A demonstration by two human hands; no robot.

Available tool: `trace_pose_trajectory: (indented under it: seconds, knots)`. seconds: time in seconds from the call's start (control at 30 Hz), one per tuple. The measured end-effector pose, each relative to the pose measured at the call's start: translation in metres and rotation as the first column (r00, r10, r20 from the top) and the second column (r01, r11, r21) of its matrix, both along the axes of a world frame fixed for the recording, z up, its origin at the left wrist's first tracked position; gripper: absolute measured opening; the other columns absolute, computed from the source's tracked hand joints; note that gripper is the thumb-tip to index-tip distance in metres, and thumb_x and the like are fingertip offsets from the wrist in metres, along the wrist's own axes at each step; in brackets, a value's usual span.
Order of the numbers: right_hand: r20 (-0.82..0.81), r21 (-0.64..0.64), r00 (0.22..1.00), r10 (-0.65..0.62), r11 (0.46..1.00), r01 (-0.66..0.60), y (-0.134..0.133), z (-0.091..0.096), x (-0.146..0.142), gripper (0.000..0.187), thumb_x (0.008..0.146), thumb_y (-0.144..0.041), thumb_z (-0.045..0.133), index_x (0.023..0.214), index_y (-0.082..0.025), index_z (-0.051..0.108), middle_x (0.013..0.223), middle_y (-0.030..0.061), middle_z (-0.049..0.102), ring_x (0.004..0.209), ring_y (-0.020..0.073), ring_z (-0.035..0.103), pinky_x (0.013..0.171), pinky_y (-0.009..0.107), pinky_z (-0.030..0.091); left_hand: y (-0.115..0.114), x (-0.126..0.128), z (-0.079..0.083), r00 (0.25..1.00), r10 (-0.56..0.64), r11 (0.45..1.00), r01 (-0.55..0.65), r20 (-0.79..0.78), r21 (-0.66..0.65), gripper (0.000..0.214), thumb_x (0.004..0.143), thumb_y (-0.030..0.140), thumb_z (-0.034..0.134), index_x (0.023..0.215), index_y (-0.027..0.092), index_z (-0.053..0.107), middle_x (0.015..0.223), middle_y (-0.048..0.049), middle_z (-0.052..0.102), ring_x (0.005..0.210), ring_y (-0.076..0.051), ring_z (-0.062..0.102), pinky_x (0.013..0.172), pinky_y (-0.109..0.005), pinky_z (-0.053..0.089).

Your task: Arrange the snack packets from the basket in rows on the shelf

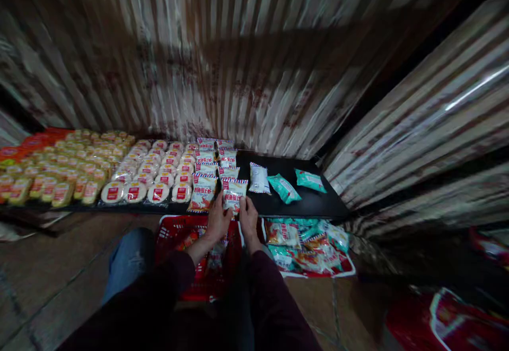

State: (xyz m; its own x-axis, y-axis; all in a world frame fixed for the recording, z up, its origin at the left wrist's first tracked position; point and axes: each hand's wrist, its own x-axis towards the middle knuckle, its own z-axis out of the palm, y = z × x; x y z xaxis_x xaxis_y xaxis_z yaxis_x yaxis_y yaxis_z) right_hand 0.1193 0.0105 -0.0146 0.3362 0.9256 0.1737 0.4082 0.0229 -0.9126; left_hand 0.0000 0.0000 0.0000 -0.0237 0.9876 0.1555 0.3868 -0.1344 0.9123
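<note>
My left hand [218, 218] and my right hand [249, 217] are closed on the lower corners of a white and red snack packet [234, 189] at the front edge of a dark shelf [310, 202]. The packet stands tilted, its printed face toward me. Touching or nearly touching it on the left is a similar snack packet [202, 192], with more of the same in two columns behind. A pale packet [260, 178] lies to the right, then two turquoise packets, one nearer [284, 188] and one farther [310, 180].
Round wrapped cakes [158, 193] and yellow wrapped cakes [62, 193] fill the shelf's left part in rows. Below the shelf are a red basket [175, 282] and a second basket [338, 273] heaped with packets. Corrugated sheeting [238, 75] rises behind; a red bag [413, 319] lies right.
</note>
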Motion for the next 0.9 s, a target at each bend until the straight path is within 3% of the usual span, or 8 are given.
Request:
trace_pose_trajectory:
  seconds: [0.17,0.33,0.9]
  knots:
    - [0.096,0.063,0.993,-0.068,0.996,0.063,0.013,-0.004,0.001,0.05,0.088,-0.054,0.035,0.101,-0.014,0.062,0.099,0.0123,0.065,0.09,0.0217,0.058,0.085,0.035,0.043,0.008,0.003,0.0,0.999,0.014,0.999,-0.012,-0.047,0.052,0.061,0.078,0.017,0.051,0.137,0.015,0.035,0.134,-0.0139,0.05,0.126,-0.025,0.045,0.107,-0.045,0.035]
    - [0.166,0.119,0.983,-0.077,0.991,0.058,0.023,-0.005,0.003,0.05,0.089,-0.053,0.033,0.105,-0.015,0.062,0.108,0.0134,0.063,0.101,0.0226,0.056,0.093,0.038,0.04,0.015,0.007,-0.002,0.995,0.032,0.999,-0.028,-0.095,0.044,0.061,0.079,0.017,0.05,0.137,0.012,0.034,0.136,-0.0164,0.047,0.127,-0.027,0.044,0.107,-0.046,0.034]
    - [0.259,0.055,0.962,-0.083,0.996,0.071,0.035,-0.02,0.002,0.058,0.091,-0.054,0.026,0.111,-0.011,0.059,0.109,0.017,0.063,0.102,0.0251,0.056,0.093,0.04,0.04,0.025,0.012,-0.005,0.978,0.061,0.998,-0.055,-0.197,0.034,0.066,0.077,0.015,0.047,0.139,0.005,0.027,0.139,-0.0202,0.042,0.131,-0.026,0.039,0.11,-0.041,0.032]
